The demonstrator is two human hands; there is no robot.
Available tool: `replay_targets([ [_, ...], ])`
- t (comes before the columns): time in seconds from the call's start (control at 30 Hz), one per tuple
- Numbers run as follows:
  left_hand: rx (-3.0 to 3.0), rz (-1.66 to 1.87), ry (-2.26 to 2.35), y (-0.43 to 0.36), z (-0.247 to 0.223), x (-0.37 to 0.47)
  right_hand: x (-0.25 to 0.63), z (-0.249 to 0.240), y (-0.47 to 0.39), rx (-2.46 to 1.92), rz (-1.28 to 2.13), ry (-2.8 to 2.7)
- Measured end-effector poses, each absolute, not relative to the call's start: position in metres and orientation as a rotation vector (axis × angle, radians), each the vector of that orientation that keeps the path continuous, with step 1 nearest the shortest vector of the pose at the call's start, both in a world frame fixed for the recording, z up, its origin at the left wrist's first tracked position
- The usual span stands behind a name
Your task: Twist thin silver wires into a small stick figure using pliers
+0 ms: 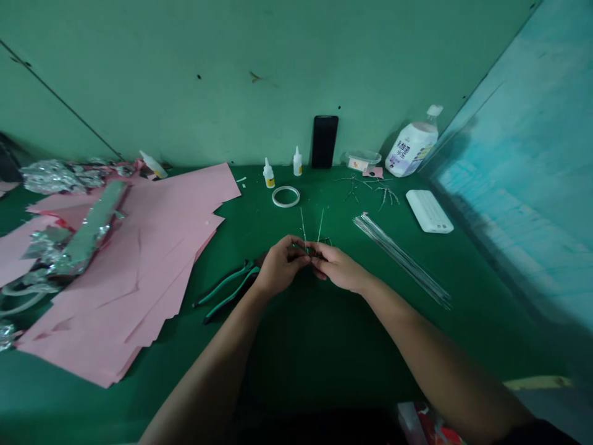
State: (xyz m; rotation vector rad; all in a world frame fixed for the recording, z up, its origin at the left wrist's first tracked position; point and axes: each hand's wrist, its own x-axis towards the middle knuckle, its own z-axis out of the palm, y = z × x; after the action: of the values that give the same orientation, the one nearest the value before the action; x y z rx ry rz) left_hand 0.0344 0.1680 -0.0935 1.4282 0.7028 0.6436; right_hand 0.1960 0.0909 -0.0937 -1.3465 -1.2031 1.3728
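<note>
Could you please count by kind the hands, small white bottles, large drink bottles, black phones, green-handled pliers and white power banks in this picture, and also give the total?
Hands: 2
Small white bottles: 3
Large drink bottle: 1
Black phone: 1
Green-handled pliers: 1
White power bank: 1
Total: 9

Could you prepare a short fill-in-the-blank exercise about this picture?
The left hand and right hand hold thin wires; pliers lie beside the ____ one.
The paper sheets are ____ in colour.
The dark phone stands against the ____.
Exactly ____ small white bottles stand upright near the white ring.
Answers: left; pink; wall; two.
</note>
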Motion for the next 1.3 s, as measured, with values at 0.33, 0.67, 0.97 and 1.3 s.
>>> replay_targets([
  [0.33,1.521,0.555,0.679,0.169,-0.092,0.032,0.197,-0.094,0.089,-1.329,1.401,-1.245],
  [0.67,1.586,0.531,0.720,0.169,-0.094,0.030,0.191,-0.088,0.089,-1.345,1.349,-1.231],
  [0.97,1.650,0.581,0.733,0.167,-0.092,0.030,0.191,-0.094,0.090,-1.342,1.328,-1.211],
  [1.3,1.830,0.593,0.695,0.165,-0.082,0.031,0.188,-0.085,0.090,-1.318,1.035,-1.058],
])
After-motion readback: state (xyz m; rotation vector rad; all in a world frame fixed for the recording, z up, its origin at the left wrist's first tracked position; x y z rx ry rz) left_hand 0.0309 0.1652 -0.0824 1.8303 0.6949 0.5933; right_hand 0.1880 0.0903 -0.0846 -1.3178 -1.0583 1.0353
